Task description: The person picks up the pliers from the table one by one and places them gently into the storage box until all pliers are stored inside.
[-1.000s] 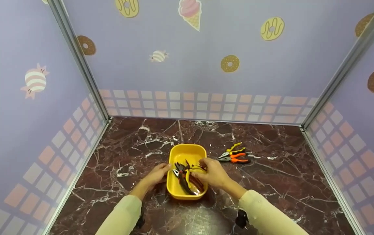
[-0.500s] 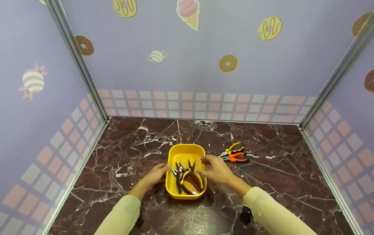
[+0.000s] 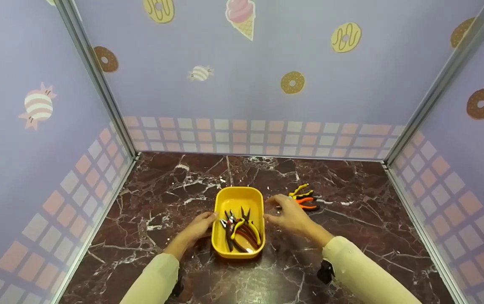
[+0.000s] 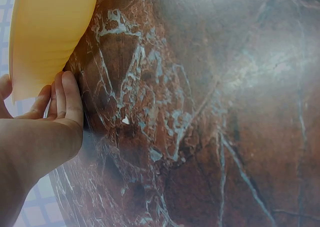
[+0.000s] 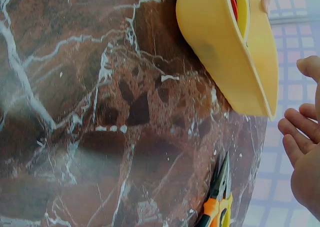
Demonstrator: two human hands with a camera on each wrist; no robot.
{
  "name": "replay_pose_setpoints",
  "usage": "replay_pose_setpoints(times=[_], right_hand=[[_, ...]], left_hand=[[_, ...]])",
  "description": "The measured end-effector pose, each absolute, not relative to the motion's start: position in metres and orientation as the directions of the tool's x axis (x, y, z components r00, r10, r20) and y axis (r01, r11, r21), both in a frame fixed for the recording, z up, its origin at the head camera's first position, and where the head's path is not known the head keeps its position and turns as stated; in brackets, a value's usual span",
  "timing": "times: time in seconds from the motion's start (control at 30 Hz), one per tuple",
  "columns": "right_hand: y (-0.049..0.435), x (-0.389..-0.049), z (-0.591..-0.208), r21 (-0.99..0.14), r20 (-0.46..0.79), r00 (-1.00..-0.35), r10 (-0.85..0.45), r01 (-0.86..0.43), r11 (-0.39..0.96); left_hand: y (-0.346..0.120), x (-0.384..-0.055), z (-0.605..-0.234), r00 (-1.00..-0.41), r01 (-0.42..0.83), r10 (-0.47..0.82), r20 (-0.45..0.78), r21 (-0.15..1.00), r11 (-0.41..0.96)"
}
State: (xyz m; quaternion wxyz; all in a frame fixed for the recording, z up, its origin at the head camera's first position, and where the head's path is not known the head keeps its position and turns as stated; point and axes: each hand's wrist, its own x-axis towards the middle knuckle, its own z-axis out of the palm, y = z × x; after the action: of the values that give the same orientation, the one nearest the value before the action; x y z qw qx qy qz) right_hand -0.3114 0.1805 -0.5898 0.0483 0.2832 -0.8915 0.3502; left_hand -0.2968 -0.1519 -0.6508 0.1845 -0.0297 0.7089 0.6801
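Observation:
A yellow plastic box point(image 3: 237, 192) stands on the table with several pliers point(image 3: 242, 232) lying in it, some with yellow and some with red or dark handles. My left hand point(image 3: 197, 228) holds the box's left side, thumb at the rim and fingers against the outer wall point(image 4: 50, 42). To the right of the box, my right hand point(image 3: 294, 217) hangs apart from it with spread fingers, holding nothing. Just beyond this hand lie orange-and-black pliers point(image 3: 308, 203) and yellow-and-black pliers point(image 3: 301, 192), partly hidden by it. In the right wrist view the orange-handled pliers point(image 5: 212, 204) overlap the yellow ones.
The dark red marbled tabletop point(image 3: 174, 177) is bounded by a patterned back wall point(image 3: 242, 101) and side walls point(image 3: 47, 160). Metal posts point(image 3: 98, 84) stand in the corners. A black strap or device point(image 3: 325, 271) sits at the right sleeve.
My right hand let go of yellow-handled pliers in the box, then moved out to the right, over the rim and toward the pliers on the table. The left hand stayed at the box.

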Motion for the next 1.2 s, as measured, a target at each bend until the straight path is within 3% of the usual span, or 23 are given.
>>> replay_pose_setpoints(times=[1.2], right_hand=[[0.237, -0.326, -0.599, -0.548, 0.326, -0.866, -0.378, -0.499, 0.671]], left_hand=[[-0.153, -0.295, -0.651, -0.929, -0.295, 0.208, -0.305, 0.952, 0.078]])
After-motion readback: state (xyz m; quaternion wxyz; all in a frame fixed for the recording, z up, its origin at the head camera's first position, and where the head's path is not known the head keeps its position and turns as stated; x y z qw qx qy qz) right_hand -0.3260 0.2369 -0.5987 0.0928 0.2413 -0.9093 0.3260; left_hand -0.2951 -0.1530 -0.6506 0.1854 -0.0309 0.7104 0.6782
